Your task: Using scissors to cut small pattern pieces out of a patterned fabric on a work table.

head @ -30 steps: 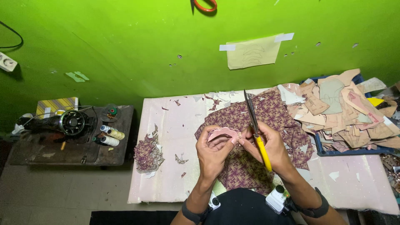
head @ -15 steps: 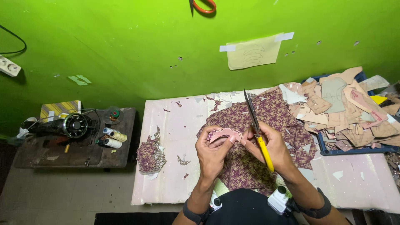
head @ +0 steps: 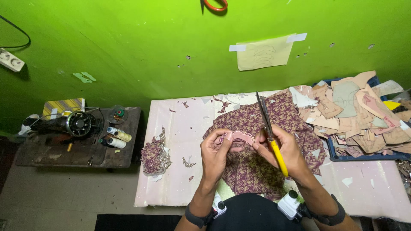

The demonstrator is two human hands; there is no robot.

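Two hands working over worktop middle: left hand [head: 216,149] pinching small curved pink piece [head: 236,137], right hand [head: 284,149] gripping yellow-handled scissors [head: 269,128], also touching piece. Piece looking light, thin, floppy; pinching near ends seeming best, above patterned fabric [head: 257,167].

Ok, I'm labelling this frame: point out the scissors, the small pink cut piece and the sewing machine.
scissors [head: 264,115], head view, on the closed blades.
pink cut piece [head: 238,136], head view, on its curved middle.
sewing machine [head: 79,124], head view, on the handwheel.
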